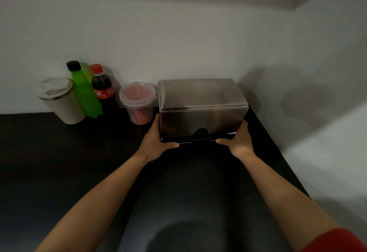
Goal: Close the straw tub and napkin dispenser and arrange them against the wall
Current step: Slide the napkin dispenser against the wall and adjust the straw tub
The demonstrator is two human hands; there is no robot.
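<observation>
A steel napkin dispenser (201, 102) stands on the black counter, its back close to the white wall, its front face shut. My left hand (156, 140) grips its lower left corner and my right hand (238, 140) grips its lower right corner. Just left of it, touching or nearly touching, stands the clear straw tub (137, 102) with red straws inside and a clear lid on top.
Along the wall to the left stand a cola bottle (103, 88), a green bottle (85, 92) and a cream tumbler (61, 102) with a lid. The black counter (79, 162) ends at the right-hand wall (327, 92) in a corner.
</observation>
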